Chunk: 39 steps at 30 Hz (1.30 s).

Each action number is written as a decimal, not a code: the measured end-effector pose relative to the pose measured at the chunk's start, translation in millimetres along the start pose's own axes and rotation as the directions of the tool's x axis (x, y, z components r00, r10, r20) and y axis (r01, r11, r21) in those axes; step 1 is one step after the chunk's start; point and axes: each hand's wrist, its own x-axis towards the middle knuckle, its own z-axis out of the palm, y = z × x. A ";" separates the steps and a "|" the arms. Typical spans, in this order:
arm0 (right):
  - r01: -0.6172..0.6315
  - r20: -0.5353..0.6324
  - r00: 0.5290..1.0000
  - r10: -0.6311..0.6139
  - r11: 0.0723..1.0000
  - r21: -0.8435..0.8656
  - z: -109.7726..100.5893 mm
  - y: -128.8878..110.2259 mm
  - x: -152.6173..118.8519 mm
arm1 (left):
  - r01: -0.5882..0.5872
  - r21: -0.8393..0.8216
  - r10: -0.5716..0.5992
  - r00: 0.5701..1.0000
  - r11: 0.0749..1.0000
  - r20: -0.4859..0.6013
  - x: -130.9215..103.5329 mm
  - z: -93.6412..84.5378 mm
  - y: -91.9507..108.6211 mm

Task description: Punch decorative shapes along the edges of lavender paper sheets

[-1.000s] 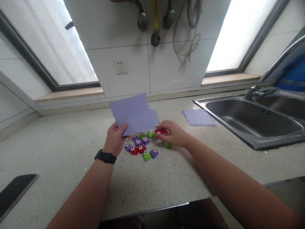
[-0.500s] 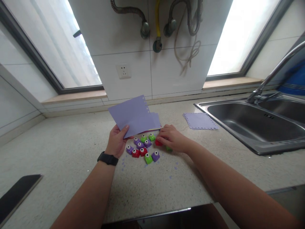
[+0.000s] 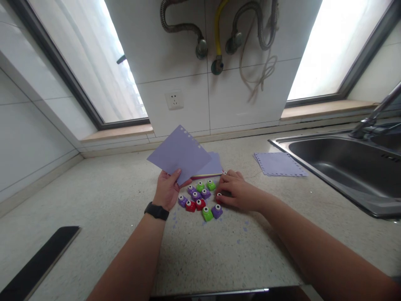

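Observation:
My left hand (image 3: 168, 188), wearing a black watch, pinches a purple sheet of paper (image 3: 178, 152) by its near corner and holds it tilted above the counter. Small punched holes run along the sheet's upper right edge. My right hand (image 3: 236, 190) is curled with its thumb and fingers around a red craft punch (image 3: 219, 197), partly hidden by the fingers. Between my hands stand several small punches, among them a green punch (image 3: 207, 214), a purple punch (image 3: 217, 211) and a red punch (image 3: 190, 206). A stack of coloured paper (image 3: 213, 165) lies behind them.
Purple sheets with punched edges (image 3: 278, 163) lie to the right, beside the steel sink (image 3: 328, 167). Purple paper scraps (image 3: 245, 228) are scattered on the counter (image 3: 200, 255). A flat black object (image 3: 44, 259) rests at the left. Pipes and a socket (image 3: 174, 100) are on the wall.
The view has shifted, so the scene sits further right. My left hand has turned the purple sheet to a more diagonal angle. My right hand and the red punch are slightly nearer the front punches.

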 end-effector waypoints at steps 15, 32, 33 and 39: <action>0.012 -0.018 1.000 -0.011 1.000 0.024 -5.1 -3.2 0.6 | -0.025 -0.139 0.025 1.000 0.990 -0.003 2.0 7.4 -5.1; 0.066 -0.015 0.998 -0.066 0.998 0.020 -9.6 -6.9 1.3 | -0.018 -0.172 0.015 1.000 0.985 -0.019 2.7 7.1 -6.3; 0.066 -0.015 0.998 -0.066 0.998 0.022 -9.4 -6.7 1.2 | -0.018 -0.174 0.014 1.000 0.985 -0.021 2.8 7.1 -6.4; 0.078 -0.007 0.997 -0.078 0.997 0.021 -9.3 -6.2 1.4 | -0.016 -0.188 0.010 0.999 0.982 -0.034 3.2 7.8 -6.3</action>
